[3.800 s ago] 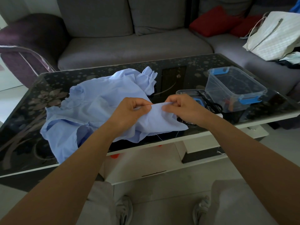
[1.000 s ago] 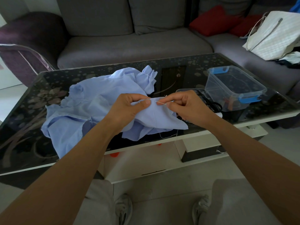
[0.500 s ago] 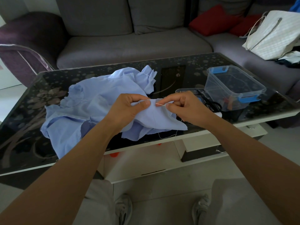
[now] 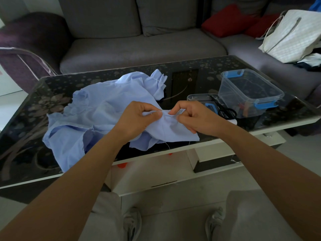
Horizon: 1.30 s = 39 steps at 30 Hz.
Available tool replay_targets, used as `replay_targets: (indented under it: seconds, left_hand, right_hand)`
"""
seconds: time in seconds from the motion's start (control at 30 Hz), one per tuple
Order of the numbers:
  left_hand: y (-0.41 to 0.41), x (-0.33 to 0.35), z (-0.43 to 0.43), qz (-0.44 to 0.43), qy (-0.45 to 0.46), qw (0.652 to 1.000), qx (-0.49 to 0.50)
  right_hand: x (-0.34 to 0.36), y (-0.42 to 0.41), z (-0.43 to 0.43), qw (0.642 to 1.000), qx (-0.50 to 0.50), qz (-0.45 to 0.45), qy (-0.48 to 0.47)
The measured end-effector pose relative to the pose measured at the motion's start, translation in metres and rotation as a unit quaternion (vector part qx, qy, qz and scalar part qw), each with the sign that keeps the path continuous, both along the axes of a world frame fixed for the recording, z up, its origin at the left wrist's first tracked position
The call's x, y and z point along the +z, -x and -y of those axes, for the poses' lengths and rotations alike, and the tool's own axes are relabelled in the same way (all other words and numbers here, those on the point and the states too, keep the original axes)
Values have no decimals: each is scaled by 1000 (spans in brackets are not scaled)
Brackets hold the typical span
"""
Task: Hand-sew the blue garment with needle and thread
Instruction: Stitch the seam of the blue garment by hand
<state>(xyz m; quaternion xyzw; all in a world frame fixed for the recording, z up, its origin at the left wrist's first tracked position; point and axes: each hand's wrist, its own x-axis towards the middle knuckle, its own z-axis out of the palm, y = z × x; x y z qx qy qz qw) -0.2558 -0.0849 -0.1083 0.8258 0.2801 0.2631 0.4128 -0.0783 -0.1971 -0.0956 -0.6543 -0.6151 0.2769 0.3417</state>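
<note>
Left hand (image 4: 137, 119) and right hand (image 4: 194, 117) pinch blue garment (image 4: 97, 112), possibly thread (image 4: 167, 146).

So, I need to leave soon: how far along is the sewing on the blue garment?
Done: the thread is already attached, a tail hanging below the blue garment. In hand: left hand and right hand pinch one fold; the needle is not visible. Left: finishing, then cutting; the scissors lie untouched beside the clear box.

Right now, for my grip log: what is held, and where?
Left hand and right hand both pinch the blue garment at a raised fold near its front edge; needle not discernible.
</note>
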Motion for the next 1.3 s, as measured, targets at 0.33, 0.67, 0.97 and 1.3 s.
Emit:
replay_targets:
  seconds: [0.33,0.67,0.97,1.3]
  left_hand:
    - [1,3,0,10,66,998,12]
    - [1,3,1,40,195,980,4]
    - [0,7,2,35,203,978,25]
    - [-5,7,8,31,213,976,21]
  right_hand:
    - [3,-1,0,998,-5,-55,1]
    - [-3,-5,-1,989,39,-145,-7]
    - [-3,-8,-5,986,45,-162,-8]
    - [-4,4,-4,990,43,-136,-16]
